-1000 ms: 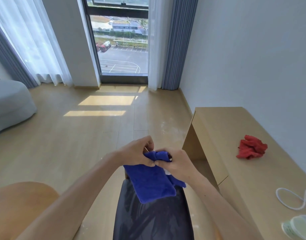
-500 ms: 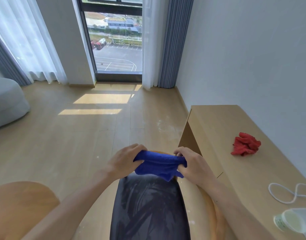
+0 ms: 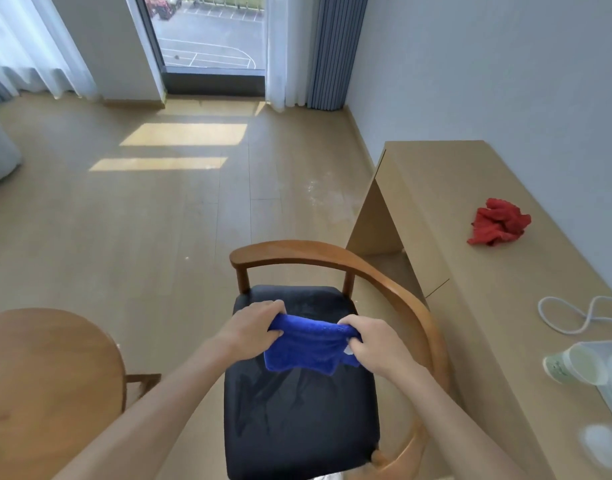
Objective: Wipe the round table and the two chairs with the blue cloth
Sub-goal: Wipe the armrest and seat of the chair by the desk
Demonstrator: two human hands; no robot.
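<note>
Left hand (image 3: 254, 329) curled round one end of the blue cloth (image 3: 306, 348), right hand (image 3: 370, 344) pinching the other end, fingers closed over the fabric, cloth stretched between the two and hanging just above the dark seat (image 3: 297, 410) of the chair (image 3: 335, 252). Whether the lower edge of the cloth touches the seat: cannot tell. Probably readying the cloth for the seat, so best to fold it into a flat pad rather than leave it bunched, then press it down with one palm and sweep from the back rail toward the front edge in overlapping passes. Worth keeping the other hand free to steady the curved wooden armrest (image 3: 415, 306). After the cushion, follow the rail and arm along the grain, wrapping the cloth round the wood. Round table (image 3: 44, 375) just beside the chair, at lower left. Second chair mostly hidden. Farther right, a long desk (image 3: 470, 271) carrying a crumpled red cloth (image 3: 498, 223) and a white cable (image 3: 571, 313), well apart from the work
</note>
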